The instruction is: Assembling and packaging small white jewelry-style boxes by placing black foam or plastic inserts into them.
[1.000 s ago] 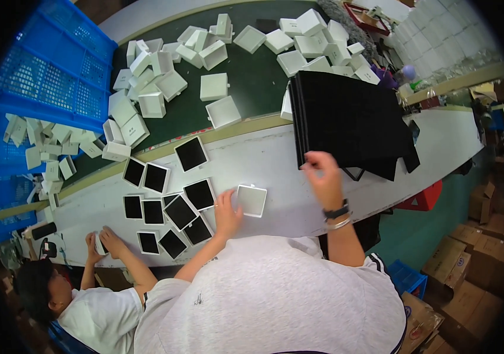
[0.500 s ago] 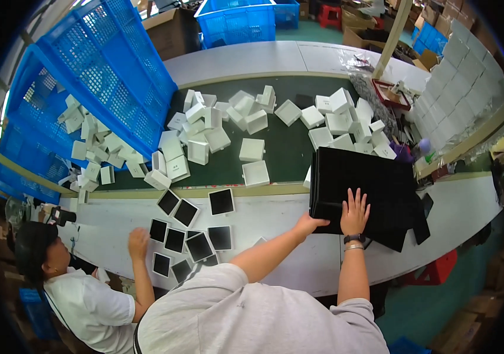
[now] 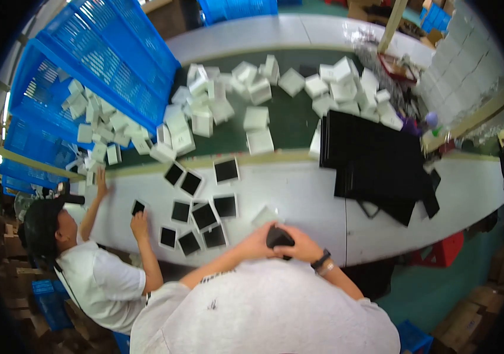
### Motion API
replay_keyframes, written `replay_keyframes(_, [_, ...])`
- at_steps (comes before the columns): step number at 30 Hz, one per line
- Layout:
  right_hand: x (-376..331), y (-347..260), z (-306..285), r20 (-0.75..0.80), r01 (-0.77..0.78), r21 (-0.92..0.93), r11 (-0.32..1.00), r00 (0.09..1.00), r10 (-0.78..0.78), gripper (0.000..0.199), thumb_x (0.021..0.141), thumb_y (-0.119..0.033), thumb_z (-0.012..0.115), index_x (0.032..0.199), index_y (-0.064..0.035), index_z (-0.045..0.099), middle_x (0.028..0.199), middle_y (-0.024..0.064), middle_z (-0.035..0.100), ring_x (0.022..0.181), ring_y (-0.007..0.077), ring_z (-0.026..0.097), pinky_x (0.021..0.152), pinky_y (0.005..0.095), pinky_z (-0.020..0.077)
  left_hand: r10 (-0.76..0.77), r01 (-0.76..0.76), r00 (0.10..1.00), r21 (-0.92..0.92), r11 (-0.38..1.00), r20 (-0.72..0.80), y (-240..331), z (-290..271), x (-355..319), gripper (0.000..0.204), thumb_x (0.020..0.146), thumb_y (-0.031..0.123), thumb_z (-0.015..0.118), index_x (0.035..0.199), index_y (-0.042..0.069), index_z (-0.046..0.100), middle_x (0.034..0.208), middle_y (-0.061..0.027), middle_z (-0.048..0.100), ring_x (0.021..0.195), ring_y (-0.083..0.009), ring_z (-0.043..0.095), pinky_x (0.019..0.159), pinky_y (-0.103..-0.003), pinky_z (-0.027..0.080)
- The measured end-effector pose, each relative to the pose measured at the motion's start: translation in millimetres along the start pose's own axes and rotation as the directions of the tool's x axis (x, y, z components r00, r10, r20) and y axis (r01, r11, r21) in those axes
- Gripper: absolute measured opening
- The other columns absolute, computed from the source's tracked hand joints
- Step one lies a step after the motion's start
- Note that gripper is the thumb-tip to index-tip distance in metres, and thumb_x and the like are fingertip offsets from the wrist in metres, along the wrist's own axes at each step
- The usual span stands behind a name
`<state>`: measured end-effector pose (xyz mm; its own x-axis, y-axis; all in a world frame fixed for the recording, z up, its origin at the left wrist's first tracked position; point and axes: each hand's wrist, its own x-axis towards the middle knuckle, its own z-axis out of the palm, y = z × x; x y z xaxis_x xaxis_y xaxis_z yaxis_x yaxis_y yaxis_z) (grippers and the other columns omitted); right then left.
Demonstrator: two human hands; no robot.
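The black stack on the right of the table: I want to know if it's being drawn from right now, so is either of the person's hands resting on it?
No: both hands meet near the body around a small black piece, apart from the black stack.

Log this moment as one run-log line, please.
left hand: on small black flat piece | right hand: gripping same piece | beside: white square box on white table

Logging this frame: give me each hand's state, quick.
Left hand: closed on the small black piece.
Right hand: closed on the same small black piece, meeting the left at the table edge.
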<state>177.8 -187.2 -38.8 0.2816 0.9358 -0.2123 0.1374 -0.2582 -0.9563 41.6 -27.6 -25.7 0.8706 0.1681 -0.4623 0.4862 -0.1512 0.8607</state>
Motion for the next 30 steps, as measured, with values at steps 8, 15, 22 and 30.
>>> replay_keyframes(8, [-13, 77, -24, -0.390, -0.056, 0.634, 0.772, 0.838, 0.381, 0.059, 0.083, -0.030, 0.070, 0.129, -0.0010, 0.049, 0.115, 0.0130, 0.059, 0.104, 0.0228, 0.057, 0.090, 0.0343, 0.0456, 0.165, 0.074, 0.817, 0.384, 0.920, -0.552, -69, -23, 5, 0.082, 0.068, 0.032, 0.081, 0.132, -0.001, 0.041, 0.124, -0.0215, 0.050, 0.116, -0.0354, 0.048, 0.100, -0.042, 0.038])
replay_keyframes(15, [-23, 82, -15, -0.710, -0.291, -0.216, 0.932, 0.702, 0.054, 0.058, 0.082, -0.036, 0.069, 0.126, -0.0028, 0.051, 0.111, 0.0174, 0.052, 0.103, 0.0343, 0.051, 0.092, 0.0389, 0.0422, -0.190, 0.316, 0.884, 0.244, 0.917, -0.428, -101, -4, 34, 0.049, 0.076, 0.023, 0.072, 0.116, 0.002, 0.053, 0.090, -0.0159, 0.064, 0.082, -0.0272, 0.064, 0.076, -0.038, 0.051])
replay_keyframes(22, [-33, 67, -13, -0.650, -0.227, -0.619, 0.752, 0.685, -0.328, 0.039, 0.078, -0.024, 0.075, 0.105, -0.0029, 0.055, 0.101, 0.0114, 0.058, 0.093, 0.0308, 0.055, 0.084, 0.0379, 0.0456, -0.191, 0.327, 0.893, 0.295, 0.898, -0.408, -133, 3, 16, 0.039, 0.075, 0.008, 0.060, 0.113, 0.005, 0.052, 0.084, -0.0138, 0.064, 0.077, -0.0249, 0.063, 0.063, -0.038, 0.052])
replay_keyframes(30, [-19, 12, 37, -0.637, 0.061, 0.353, 0.933, 0.747, 0.192, 0.038, 0.085, -0.019, 0.070, 0.110, -0.0027, 0.046, 0.093, 0.0049, 0.055, 0.084, 0.0106, 0.053, 0.071, 0.0244, 0.0460, -0.266, 0.131, 0.944, -0.517, 0.846, -0.196, -39, 16, -17, 0.077, 0.076, -0.007, 0.048, 0.144, 0.014, 0.019, 0.128, -0.0202, 0.041, 0.105, -0.0320, 0.057, 0.071, -0.037, 0.058])
